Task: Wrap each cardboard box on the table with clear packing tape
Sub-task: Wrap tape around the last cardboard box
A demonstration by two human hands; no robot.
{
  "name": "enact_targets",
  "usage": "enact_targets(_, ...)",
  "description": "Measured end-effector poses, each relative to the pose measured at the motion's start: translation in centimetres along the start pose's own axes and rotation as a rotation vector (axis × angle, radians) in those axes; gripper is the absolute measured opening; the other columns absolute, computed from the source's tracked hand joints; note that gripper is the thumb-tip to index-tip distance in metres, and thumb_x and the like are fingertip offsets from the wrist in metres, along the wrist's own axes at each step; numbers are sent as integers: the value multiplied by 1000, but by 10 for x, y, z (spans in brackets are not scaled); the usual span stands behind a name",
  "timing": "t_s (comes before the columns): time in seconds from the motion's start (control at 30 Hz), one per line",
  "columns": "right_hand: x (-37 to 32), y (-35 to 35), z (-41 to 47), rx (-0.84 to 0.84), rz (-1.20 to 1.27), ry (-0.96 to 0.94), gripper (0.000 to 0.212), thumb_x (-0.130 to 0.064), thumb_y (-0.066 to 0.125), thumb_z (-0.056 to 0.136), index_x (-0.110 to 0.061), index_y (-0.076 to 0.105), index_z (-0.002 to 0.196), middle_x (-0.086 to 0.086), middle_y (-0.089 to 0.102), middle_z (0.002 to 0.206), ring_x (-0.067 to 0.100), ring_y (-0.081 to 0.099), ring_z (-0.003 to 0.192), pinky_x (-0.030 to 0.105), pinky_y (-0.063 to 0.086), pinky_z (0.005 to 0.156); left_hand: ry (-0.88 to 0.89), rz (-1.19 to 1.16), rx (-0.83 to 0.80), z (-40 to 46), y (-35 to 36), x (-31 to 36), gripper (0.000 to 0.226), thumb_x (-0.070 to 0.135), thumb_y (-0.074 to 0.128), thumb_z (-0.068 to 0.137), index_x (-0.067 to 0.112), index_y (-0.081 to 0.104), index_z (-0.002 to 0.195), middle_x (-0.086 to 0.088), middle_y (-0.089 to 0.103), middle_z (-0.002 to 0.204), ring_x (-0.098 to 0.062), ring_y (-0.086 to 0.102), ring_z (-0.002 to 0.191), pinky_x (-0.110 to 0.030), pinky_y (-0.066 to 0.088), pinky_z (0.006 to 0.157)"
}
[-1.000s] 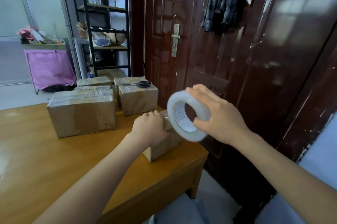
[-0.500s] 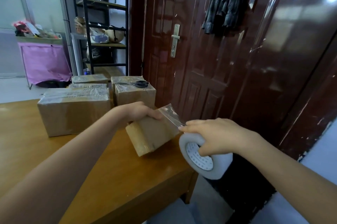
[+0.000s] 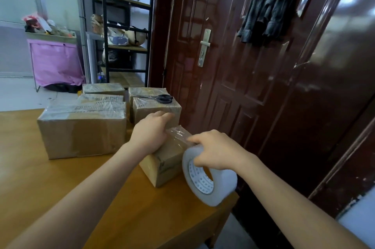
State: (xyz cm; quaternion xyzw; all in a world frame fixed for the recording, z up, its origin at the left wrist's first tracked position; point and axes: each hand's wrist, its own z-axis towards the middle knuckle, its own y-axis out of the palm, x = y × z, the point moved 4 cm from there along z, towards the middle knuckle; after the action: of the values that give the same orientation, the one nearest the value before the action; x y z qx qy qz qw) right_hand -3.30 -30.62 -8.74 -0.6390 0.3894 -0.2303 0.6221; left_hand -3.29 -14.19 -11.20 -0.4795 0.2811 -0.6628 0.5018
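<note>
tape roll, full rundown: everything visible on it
The tape roll is a thick ring of cloudy, translucent clear packing tape on a white core printed with small marks inside. It stands on edge past the table's right front corner, open centre facing the camera. The right hand grips its top, fingers curled over the rim. A strip of tape runs from it up onto the top of the small cardboard box, which the left hand holds. Its far side is hidden.
</note>
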Motion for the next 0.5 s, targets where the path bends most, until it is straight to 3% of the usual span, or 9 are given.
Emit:
enact_targets(0.07,-1,1,9,54,56,4,58,-20,63,75,-17,53,133,8,67,106,23,62,70,31,42,54,5,-18,9,2,6,6,38,14,44,95,17,57,131,-3,59,128,-24,57,114,-41,51,88)
enact_targets(0.17,-4,0,18,103,105,7,67,-20,65,77,-23,47,141,3,62,124,24,63,90,31,49,65,24,3,-67,4,21,6,31,30,42,97,21,64,118,2,65,118,-21,62,105,-37,53,82)
enact_targets(0.23,-6,0,23,70,102,2,67,-22,65,79,-26,46,142,1,59,125,22,62,95,32,52,69,42,49,-90,6,25,1,36,36,41,99,25,62,126,8,58,134,-17,57,120,-33,52,89)
enact_targets(0.33,-9,-1,25,-85,-36,-43,57,-27,63,82,-21,45,135,4,59,110,21,59,83,35,49,61,46,94,-146,11,28,-4,45,45,38,101,30,46,142,11,41,150,-9,39,137,-32,46,102)
enact_targets(0.43,-8,-4,23,-238,-184,-78,75,-31,59,86,-21,21,150,3,49,131,16,52,79,30,44,56,45,122,-186,14,28,-5,52,53,35,97,31,42,145,11,38,152,-9,34,141,-33,42,107)
enact_targets(0.5,-9,-5,23,-315,-236,-83,89,-33,55,88,-29,-4,154,0,28,152,13,46,73,25,38,54,37,139,-226,12,28,-3,71,65,23,86,29,44,144,9,39,152,-13,36,140,-33,39,108)
